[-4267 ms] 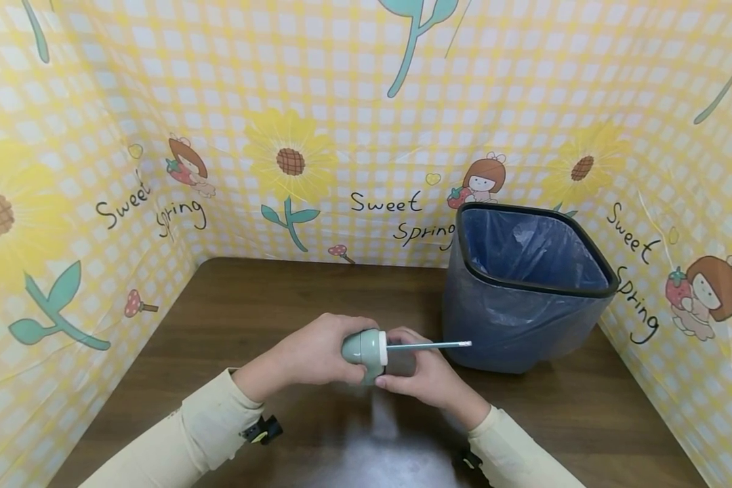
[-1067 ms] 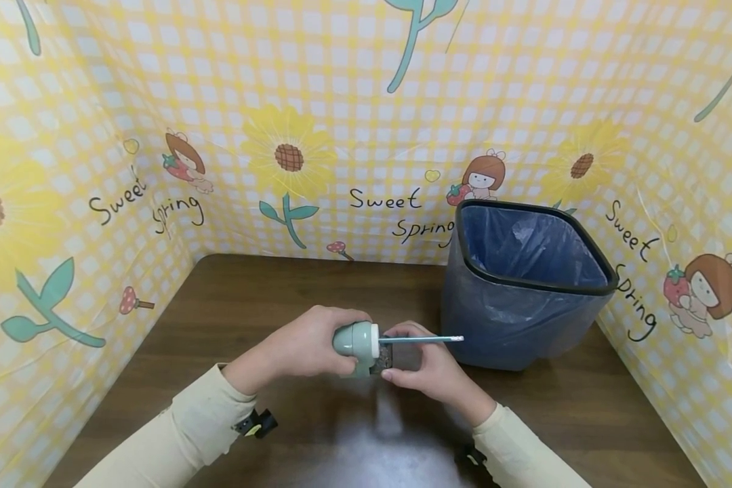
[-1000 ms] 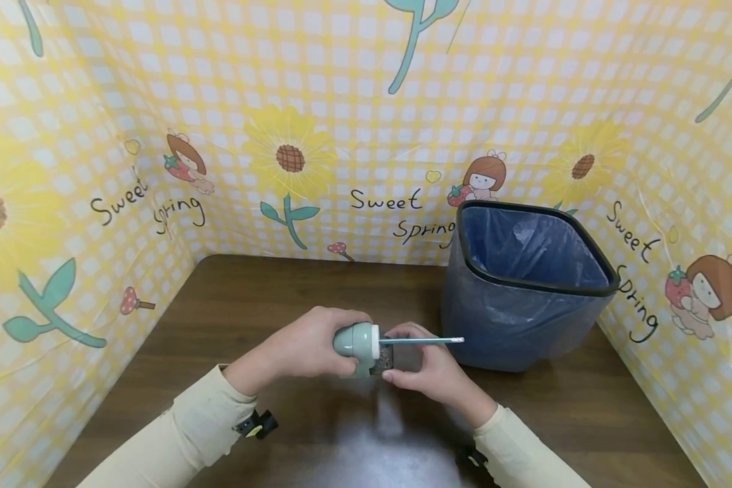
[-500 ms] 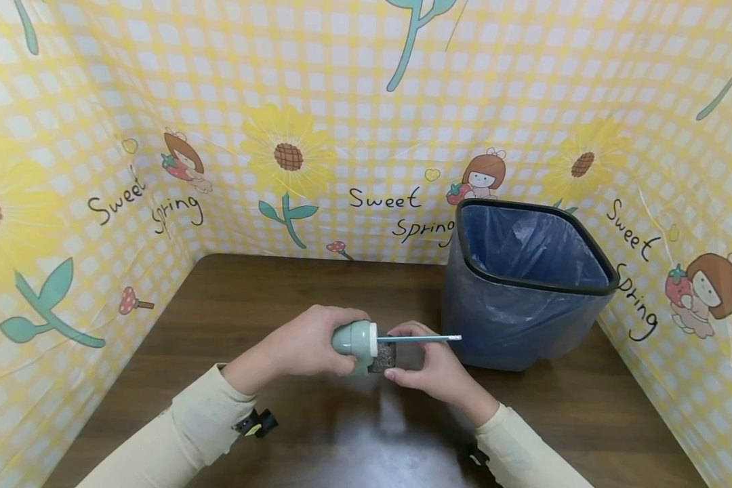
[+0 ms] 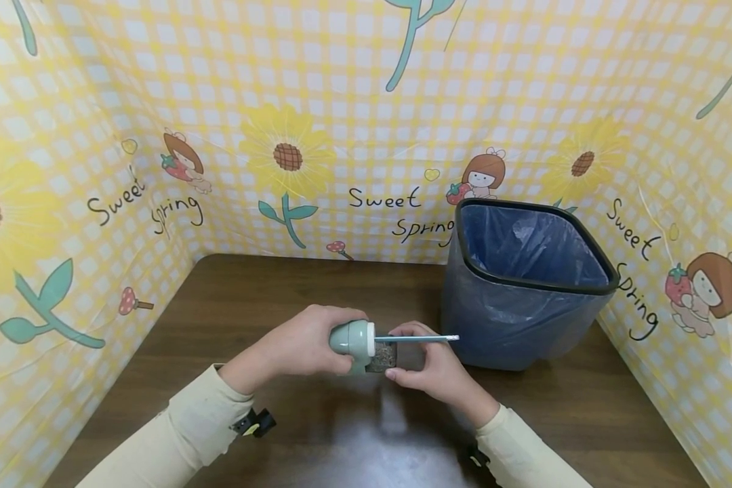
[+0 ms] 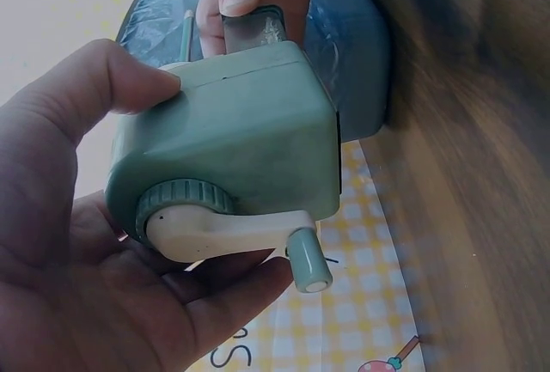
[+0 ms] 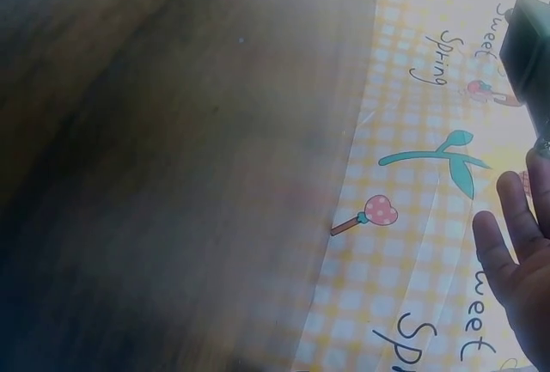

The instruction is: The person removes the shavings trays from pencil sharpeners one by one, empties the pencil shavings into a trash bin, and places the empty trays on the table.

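evidently, the sharpener (image 5: 350,338) is steadied over the worktop (image 5: 256,288) by the left grip (image 5: 305,342), curled round its body, so that the drawer (image 5: 409,356) can be held part-way out, pinched by the right grip (image 5: 437,371). shavings (image 5: 381,357) are seen in the drawer. the pencil (image 5: 411,337) is lodged in the sharpener's front, pointing toward the bin (image 5: 500,325), which is lined with a bag (image 5: 537,237); the bin's bottom cannot be seen.

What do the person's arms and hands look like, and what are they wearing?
The left hand and right hand are bare, without gloves. The left sleeve and right sleeve are long and pale cream. A small black device with a yellow mark shows below the left cuff; a darker one shows beside the right.
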Demonstrator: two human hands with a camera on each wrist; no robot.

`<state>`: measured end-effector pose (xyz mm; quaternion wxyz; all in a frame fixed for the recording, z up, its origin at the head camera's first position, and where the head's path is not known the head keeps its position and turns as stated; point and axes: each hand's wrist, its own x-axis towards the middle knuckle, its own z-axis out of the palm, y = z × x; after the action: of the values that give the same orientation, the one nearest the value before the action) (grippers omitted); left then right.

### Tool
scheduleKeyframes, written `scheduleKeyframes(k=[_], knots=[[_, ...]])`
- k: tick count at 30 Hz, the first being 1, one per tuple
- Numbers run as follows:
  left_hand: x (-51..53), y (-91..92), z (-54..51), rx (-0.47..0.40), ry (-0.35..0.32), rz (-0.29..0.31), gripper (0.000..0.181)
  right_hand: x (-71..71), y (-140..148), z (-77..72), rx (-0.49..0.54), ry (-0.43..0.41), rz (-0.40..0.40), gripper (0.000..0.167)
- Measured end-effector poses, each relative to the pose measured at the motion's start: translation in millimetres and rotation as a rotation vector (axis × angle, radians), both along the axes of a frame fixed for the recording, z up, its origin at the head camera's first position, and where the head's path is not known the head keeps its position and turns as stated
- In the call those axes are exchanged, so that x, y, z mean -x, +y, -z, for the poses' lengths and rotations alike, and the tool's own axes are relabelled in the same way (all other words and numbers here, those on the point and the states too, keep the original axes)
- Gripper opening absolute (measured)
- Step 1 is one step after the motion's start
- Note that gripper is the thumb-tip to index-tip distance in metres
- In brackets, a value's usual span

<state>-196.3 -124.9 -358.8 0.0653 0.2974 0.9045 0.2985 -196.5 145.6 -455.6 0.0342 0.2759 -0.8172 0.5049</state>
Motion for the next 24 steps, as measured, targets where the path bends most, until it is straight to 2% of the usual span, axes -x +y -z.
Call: scheduleKeyframes(k=[16, 24], knots=[[-0.6, -4.0, -2.1, -0.007, -0.021, -0.002, 0.058, -0.9, 2.2, 1.0, 0.013, 0.008, 0.005, 0.052], [-1.3, -5.3, -5.3, -0.014, -0.009, 0.007, 0.057, -1.3, 1.8, -1.4, -0.023, 0.053, 0.011, 0.05]])
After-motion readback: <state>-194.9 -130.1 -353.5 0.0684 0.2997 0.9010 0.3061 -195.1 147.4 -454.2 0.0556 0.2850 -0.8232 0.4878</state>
